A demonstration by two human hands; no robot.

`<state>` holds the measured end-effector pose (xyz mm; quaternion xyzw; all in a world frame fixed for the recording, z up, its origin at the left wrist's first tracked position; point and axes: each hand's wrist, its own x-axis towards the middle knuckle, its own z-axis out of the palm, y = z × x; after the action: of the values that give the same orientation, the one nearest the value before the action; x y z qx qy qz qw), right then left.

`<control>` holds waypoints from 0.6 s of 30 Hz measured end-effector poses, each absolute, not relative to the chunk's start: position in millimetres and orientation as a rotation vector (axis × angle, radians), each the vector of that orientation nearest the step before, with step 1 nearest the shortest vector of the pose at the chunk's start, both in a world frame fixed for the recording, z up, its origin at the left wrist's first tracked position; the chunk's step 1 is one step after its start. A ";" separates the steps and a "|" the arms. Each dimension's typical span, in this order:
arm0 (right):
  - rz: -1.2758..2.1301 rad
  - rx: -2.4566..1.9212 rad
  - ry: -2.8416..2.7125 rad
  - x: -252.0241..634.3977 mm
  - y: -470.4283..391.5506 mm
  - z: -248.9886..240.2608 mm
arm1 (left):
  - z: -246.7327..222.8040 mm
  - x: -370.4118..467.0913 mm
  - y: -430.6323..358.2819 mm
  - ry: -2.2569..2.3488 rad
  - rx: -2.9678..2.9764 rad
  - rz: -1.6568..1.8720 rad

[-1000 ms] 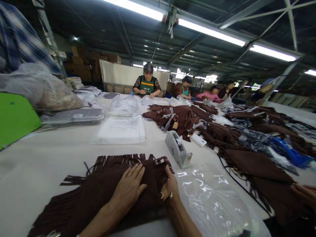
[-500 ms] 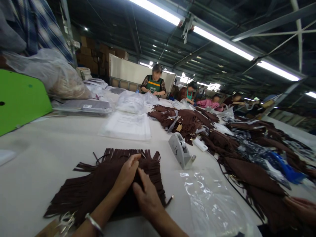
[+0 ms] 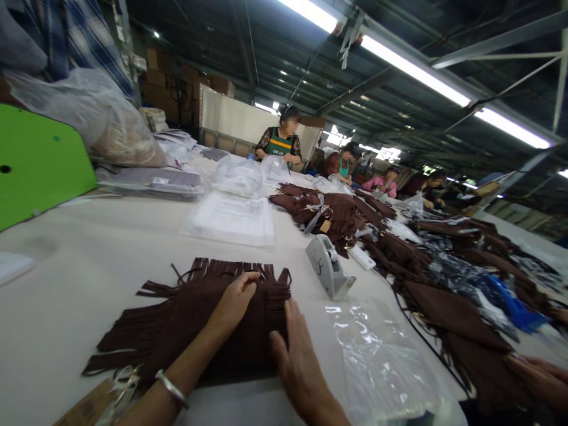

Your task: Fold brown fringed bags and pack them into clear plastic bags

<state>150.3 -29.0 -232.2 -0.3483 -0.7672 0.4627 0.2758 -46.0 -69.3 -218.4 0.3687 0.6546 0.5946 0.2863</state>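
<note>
A dark brown fringed bag (image 3: 190,331) lies flat on the pale table (image 3: 57,296), fringes spread to the left and along its far edge. My left hand (image 3: 235,302), with a silver bangle at the wrist, rests on the upper middle of the bag, fingers loosely bent. Flat against the right edge is my right hand (image 3: 299,355), its fingers stretched out and its thumb on the brown material. A cardboard tag (image 3: 86,405) and metal clasps (image 3: 126,381) lie at the bag's near left corner.
A grey tape dispenser (image 3: 328,269) and clear plastic bags (image 3: 390,367) are on the right. Beyond are stacked white bags (image 3: 231,218) and a heap of brown bags (image 3: 341,213). A green panel (image 3: 42,165) stands left. Another person's hand (image 3: 539,376) is at far right; several people sit beyond.
My right hand has moved right, away from my left hand, to the bag's right edge. The fringes on the right now lie folded over the bag. My left hand stays on the bag.
</note>
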 end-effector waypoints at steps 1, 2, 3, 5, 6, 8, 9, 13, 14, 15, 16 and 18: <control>1.260 -0.897 -2.132 142.3 -42.1 -242.6 | -219.0 -46.6 -69.1 1.746 0.978 1.582; 1.265 -0.853 -2.202 133.6 -56.4 -249.6 | -219.6 -47.5 -68.9 1.743 0.973 1.576; 1.259 -0.816 -2.258 125.3 -69.8 -252.3 | -220.0 -48.7 -68.8 1.742 0.970 1.567; 1.274 -0.695 -2.346 113.9 -87.4 -244.4 | -219.1 -50.8 -69.3 1.753 0.977 1.544; 1.311 -0.598 -2.379 112.4 -88.9 -235.4 | -217.5 -51.1 -69.8 1.766 0.988 1.532; 1.401 -0.415 -2.390 118.1 -74.4 -214.0 | -212.3 -48.3 -71.6 1.821 1.084 1.499; 1.432 -0.394 -2.356 124.1 -58.7 -204.2 | -209.1 -44.8 -72.6 1.862 1.177 1.474; 1.264 -0.968 -2.199 144.6 37.5 -187.8 | -202.3 -18.6 -72.8 1.972 1.780 1.182; 1.148 -1.141 -2.255 144.4 62.0 -189.1 | -203.9 -11.3 -71.5 1.970 1.926 1.047; 1.092 -1.215 -2.279 141.2 83.6 -191.6 | -207.0 -4.8 -69.8 1.966 2.041 0.895; 1.038 -1.268 -2.311 135.2 101.2 -194.9 | -211.2 0.5 -67.8 1.964 2.121 0.740; 0.959 -1.299 -2.357 116.9 122.9 -202.2 | -221.0 7.1 -64.2 1.986 2.173 0.486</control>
<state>116.9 122.9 -202.2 -0.4502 -0.8167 0.3321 0.1418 7.1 -64.2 -221.0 0.7260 0.6636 0.1623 0.0790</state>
